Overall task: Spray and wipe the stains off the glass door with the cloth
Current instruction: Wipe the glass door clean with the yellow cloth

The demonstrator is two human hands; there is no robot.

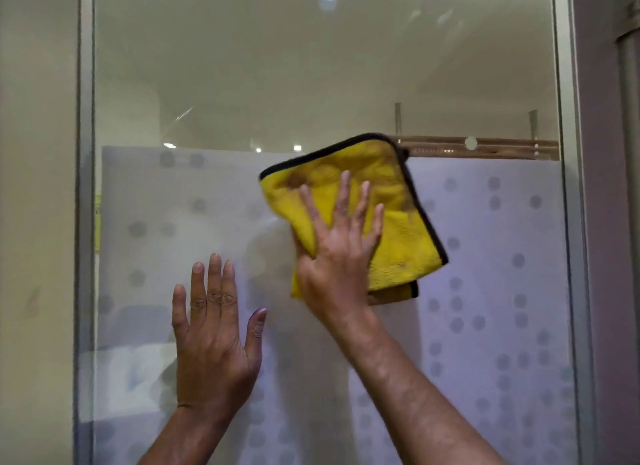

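Fingers (346,201) of the right hand (337,256) were spread flat over the folded yellow cloth (391,229), pressing it against the glass door (242,83) near the top edge of the frosted, dotted band; the thumb appeared to tuck under the cloth's lower left edge. The left hand (213,340) lay open lower down and to the left, fingers spread, palm seemingly braced on the pane and holding nothing. No spray bottle was in view. Streaks showed higher on the clear glass. To wipe well, pressure should probably stay even across the whole palm, with overlapping passes carried up to those streaks, and the cloth refolded to a clean face once soiled.
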